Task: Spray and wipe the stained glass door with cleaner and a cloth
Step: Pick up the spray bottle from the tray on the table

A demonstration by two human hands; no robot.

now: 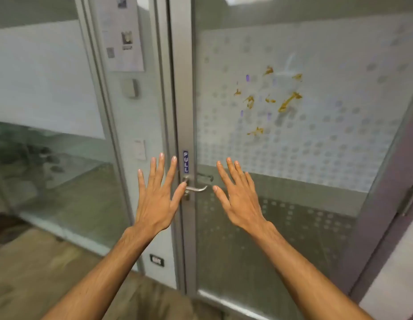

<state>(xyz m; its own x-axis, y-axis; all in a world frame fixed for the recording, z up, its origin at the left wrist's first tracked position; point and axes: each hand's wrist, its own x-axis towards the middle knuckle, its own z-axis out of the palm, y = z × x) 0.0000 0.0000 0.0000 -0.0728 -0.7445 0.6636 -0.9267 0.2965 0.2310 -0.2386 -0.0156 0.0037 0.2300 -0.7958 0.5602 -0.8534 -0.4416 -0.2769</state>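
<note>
Glass door (pixel 293 158): metal-framed, shut, standing upright ahead of my hands. Upper panel frosted with a grid of grey dots; lower panel clearer, dotted more faintly.

Stains (pixel 270 98): yellow-brown smears and flecks, scattered in a loose cluster on the frosted panel, up and to the right of my right hand (pixel 238 199), well above its fingertips. The longest streak slants at the cluster's right side; one small smear sits lowest, apart from the rest. My left hand (pixel 154 199) is farther from them.
</note>
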